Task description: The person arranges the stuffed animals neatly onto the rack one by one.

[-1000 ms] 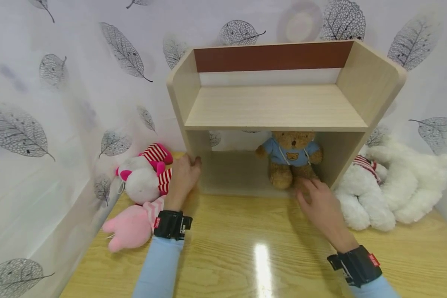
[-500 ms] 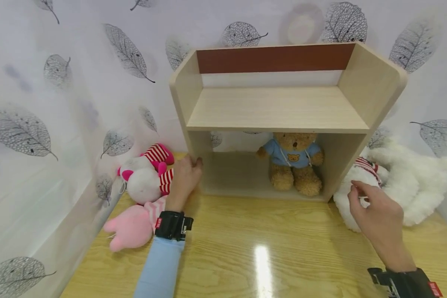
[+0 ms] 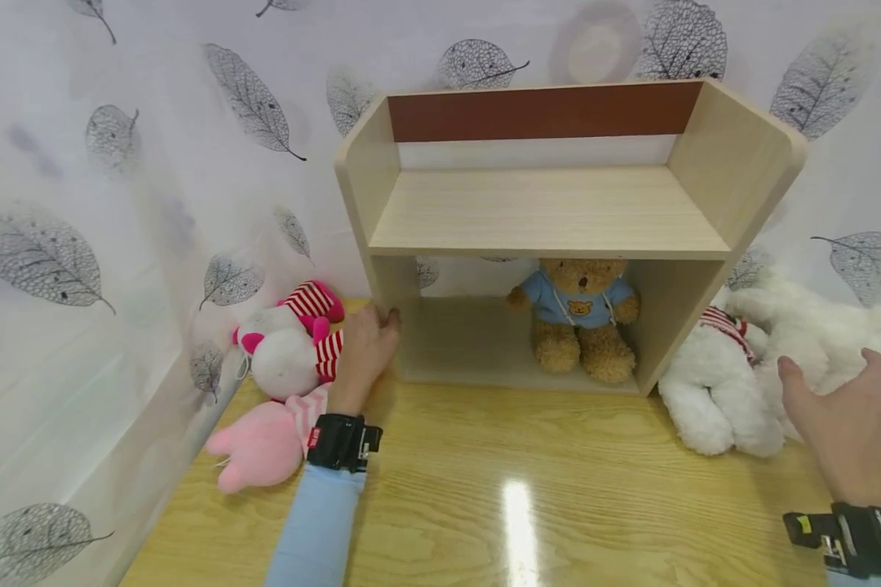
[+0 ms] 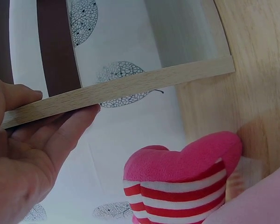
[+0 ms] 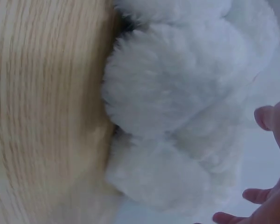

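My left hand (image 3: 365,355) grips the left side panel of a small wooden shelf (image 3: 551,208); in the left wrist view the thumb lies on one face of the board and the fingers (image 4: 77,130) on the other. A brown teddy bear (image 3: 576,318) in a blue shirt sits in the lower compartment at the right, the top of its head hidden by the middle board. My right hand (image 3: 855,428) is spread, thumb apart from the fingers, over the fluffy white plush toy (image 3: 815,326) at the far right. That toy fills much of the right wrist view, apart from the fingers.
Beside the shelf's right panel lies another white plush toy (image 3: 712,391) with a red-striped scarf. Left of the shelf lie a white and magenta plush toy (image 3: 286,363) with striped parts and a pink plush toy (image 3: 260,447). Leaf-patterned cloth covers the walls behind the wooden table (image 3: 440,489).
My right hand has left the teddy bear's feet and moved right to the white plush toys, its fingers spreading. The bear stays seated; my left hand stays on the side panel.
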The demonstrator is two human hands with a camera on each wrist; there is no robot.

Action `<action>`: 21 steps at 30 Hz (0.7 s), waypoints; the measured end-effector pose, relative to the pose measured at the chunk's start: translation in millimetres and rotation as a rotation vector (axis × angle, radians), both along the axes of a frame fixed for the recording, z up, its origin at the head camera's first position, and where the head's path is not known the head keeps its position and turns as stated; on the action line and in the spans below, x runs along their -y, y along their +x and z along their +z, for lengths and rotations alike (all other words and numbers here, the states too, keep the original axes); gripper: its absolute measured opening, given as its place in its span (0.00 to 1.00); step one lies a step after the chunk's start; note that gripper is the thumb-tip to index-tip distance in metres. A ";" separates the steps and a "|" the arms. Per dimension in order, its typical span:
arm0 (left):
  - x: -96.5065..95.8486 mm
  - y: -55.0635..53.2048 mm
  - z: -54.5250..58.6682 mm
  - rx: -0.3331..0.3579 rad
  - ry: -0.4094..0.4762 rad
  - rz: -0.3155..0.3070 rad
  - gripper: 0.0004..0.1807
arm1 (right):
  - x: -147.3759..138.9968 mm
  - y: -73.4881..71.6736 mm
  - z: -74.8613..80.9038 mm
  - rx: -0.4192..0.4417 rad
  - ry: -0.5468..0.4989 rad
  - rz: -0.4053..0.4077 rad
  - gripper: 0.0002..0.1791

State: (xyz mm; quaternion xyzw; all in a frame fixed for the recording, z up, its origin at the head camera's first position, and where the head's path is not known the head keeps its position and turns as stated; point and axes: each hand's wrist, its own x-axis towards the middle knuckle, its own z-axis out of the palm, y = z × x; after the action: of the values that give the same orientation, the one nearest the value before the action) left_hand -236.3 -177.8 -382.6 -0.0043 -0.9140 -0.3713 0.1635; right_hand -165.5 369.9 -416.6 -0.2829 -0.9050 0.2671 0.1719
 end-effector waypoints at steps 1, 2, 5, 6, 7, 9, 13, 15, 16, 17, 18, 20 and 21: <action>-0.5 -0.1 0.0 -0.002 -0.001 0.000 0.14 | -5.6 -2.0 -1.5 0.057 -0.039 0.000 0.56; -1.0 -0.2 -0.1 -0.004 0.000 -0.001 0.14 | -10.5 -3.9 -3.1 0.111 -0.084 0.004 0.59; -2.5 -0.6 -0.3 -0.001 0.009 -0.008 0.14 | -21.9 -8.6 -8.7 0.217 -0.217 0.006 0.66; -3.0 -0.8 -0.5 0.000 0.013 -0.011 0.14 | -24.7 -9.9 -10.4 0.233 -0.262 0.001 0.67; -3.5 -0.9 -0.6 0.004 0.016 -0.013 0.14 | -26.6 -10.9 -12.0 0.239 -0.308 -0.005 0.68; -4.3 -1.4 -0.9 0.007 0.017 -0.015 0.14 | -29.3 -12.5 -13.8 0.247 -0.381 -0.025 0.70; -4.7 -2.4 -0.4 -0.003 0.001 -0.013 0.14 | -32.3 -14.7 -13.3 0.248 -0.473 -0.064 0.69; -4.6 -3.1 -0.3 -0.008 -0.010 -0.013 0.14 | -32.8 -14.6 -13.3 0.222 -0.504 -0.089 0.67; -4.6 -3.2 -0.3 -0.009 -0.013 -0.015 0.14 | -32.6 -13.9 -13.6 0.205 -0.517 -0.104 0.65; -4.6 -3.4 -0.6 -0.010 -0.014 -0.018 0.14 | -32.1 -12.7 -14.3 0.196 -0.527 -0.121 0.63; -4.8 -3.7 -0.8 -0.010 -0.014 -0.021 0.14 | -31.5 -11.5 -15.5 0.186 -0.536 -0.140 0.61; -5.2 -3.4 -1.0 -0.007 -0.013 -0.028 0.14 | -30.6 -9.0 -16.5 0.149 -0.528 -0.158 0.60; -5.4 -3.2 -1.2 -0.005 -0.009 -0.031 0.14 | -30.3 -8.1 -17.5 0.127 -0.511 -0.163 0.58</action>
State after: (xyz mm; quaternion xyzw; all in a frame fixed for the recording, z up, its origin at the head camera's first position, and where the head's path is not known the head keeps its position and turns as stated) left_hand -239.5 -172.3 -383.8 -0.0201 -0.9151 -0.3695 0.1600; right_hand -173.6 400.1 -434.1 -0.4050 -0.7916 0.4537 0.0590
